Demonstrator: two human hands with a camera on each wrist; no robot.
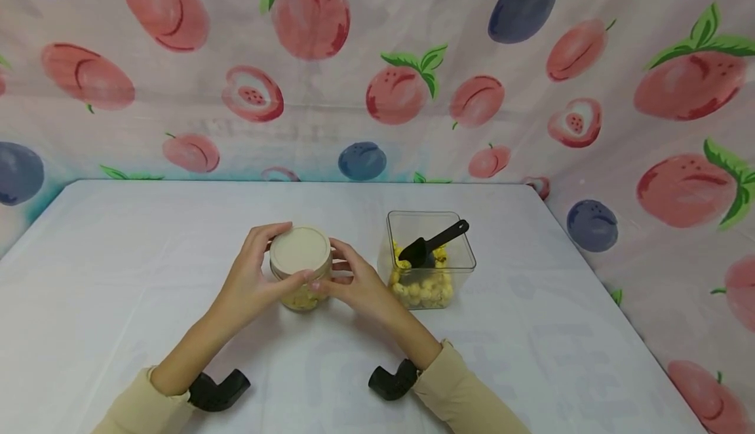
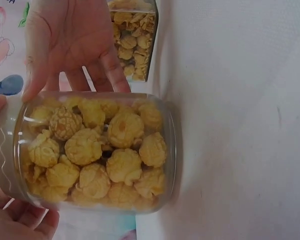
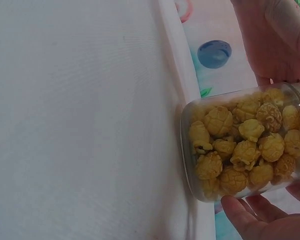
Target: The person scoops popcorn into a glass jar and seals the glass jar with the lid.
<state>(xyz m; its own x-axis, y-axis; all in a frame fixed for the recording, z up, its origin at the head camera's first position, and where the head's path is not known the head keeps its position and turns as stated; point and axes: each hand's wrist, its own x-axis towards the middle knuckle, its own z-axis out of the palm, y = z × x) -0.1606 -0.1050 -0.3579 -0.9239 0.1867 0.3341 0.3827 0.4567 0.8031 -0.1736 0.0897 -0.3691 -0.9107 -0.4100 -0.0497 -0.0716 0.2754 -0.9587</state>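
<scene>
Between the two hands stands a clear jar filled with yellow popcorn, with a cream lid on top. My left hand grips the lid from the left, fingers round its far side and thumb across the front. From the right, my right hand holds the jar, its thumb at the front near the left thumb. The right wrist view shows the right fingers along the jar's side, and the left hand opposite.
To the right of the jar stands a clear square container partly filled with popcorn. A black scoop leans in it. White cloth covers the table, and a fruit-print curtain hangs behind. Black wrist mounts sit at both sleeves.
</scene>
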